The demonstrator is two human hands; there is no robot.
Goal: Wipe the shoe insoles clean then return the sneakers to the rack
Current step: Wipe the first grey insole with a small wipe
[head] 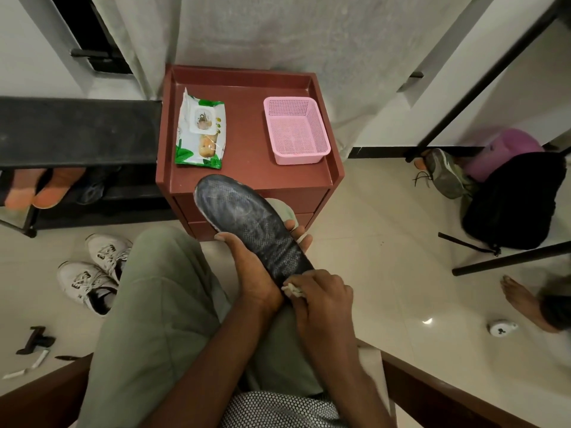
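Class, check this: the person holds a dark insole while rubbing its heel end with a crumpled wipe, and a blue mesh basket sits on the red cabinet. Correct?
Not quite. The head view shows the mesh basket is pink, not blue; everything else stands.

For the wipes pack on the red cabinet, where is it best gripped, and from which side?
Probably by its near short edge, coming from above and the person's side. The wipes pack lies flat on the cabinet with that sealed end toward the front rim, clear of the pink basket. Both hands are busy: the left hand holds the insole, the right hand pinches a wipe.
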